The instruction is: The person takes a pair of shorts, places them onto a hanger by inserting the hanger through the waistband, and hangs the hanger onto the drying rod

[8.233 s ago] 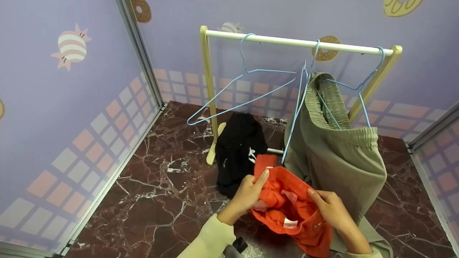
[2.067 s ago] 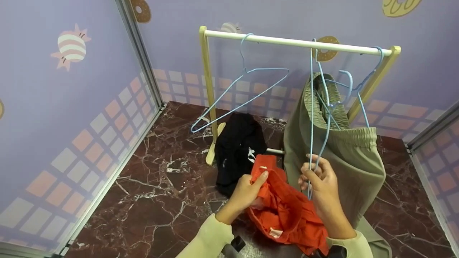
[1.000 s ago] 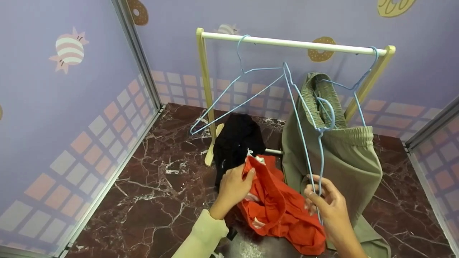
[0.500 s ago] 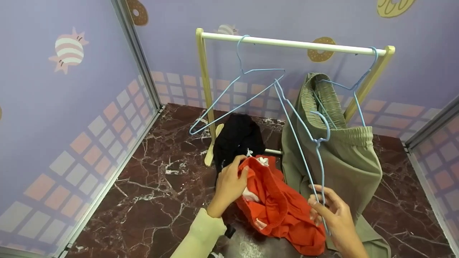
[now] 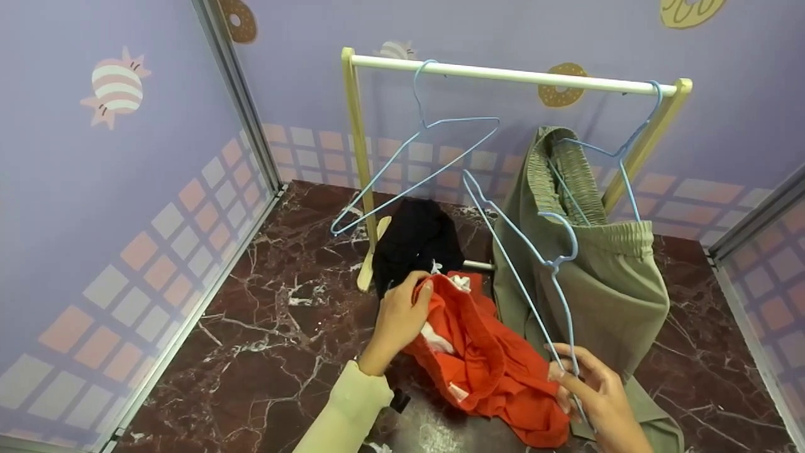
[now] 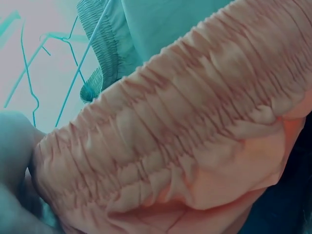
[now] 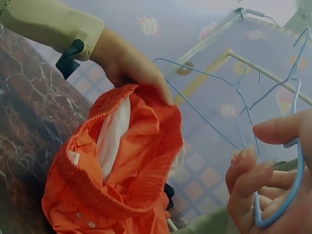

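Red garment [image 5: 487,352], one; hangers [image 5: 551,262], three

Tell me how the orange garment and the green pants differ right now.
The left hand grips the orange garment by its waistband, while the green pants hang from a blue hanger on the rack. The orange garment looks smaller than the green pants. White patches show inside the orange garment; none show on the green pants. Both have gathered, elasticated-looking waistbands.
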Demonstrator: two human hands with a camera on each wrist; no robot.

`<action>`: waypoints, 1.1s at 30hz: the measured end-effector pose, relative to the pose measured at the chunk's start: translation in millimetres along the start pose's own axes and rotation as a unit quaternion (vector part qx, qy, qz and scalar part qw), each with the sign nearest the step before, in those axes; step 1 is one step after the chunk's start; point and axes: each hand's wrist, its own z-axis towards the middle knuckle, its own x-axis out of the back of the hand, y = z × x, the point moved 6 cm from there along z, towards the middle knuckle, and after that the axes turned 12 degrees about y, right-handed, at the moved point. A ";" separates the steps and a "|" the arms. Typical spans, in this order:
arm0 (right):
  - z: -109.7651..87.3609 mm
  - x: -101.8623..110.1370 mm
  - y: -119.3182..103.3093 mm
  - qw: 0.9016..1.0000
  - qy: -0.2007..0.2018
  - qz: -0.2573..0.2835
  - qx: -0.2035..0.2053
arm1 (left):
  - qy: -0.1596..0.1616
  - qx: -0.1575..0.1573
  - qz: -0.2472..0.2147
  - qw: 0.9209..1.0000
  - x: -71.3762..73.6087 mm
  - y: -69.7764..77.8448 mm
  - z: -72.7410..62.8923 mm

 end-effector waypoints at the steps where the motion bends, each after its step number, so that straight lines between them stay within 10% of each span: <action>1: -0.5 1.1 0.9 1.000 -0.003 -0.004 0.000 | -0.006 0.009 -0.009 1.000 -0.6 -2.1 1.1; 6: -2.6 4.5 4.6 0.999 -0.027 -0.017 0.004 | -0.031 0.082 -0.088 0.992 -3.8 -16.8 7.2; 15: -5.1 12.2 14.2 0.982 -0.167 0.057 0.071 | -0.017 0.196 -0.232 0.953 -8.6 -37.8 10.9; 25: -12.2 23.2 26.1 0.960 -0.249 0.119 0.052 | -0.019 0.233 -0.275 0.933 -12.1 -44.9 12.3; 33: -20.1 25.0 30.9 0.945 -0.288 0.156 0.020 | -0.014 0.223 -0.275 0.935 -5.3 -35.9 16.5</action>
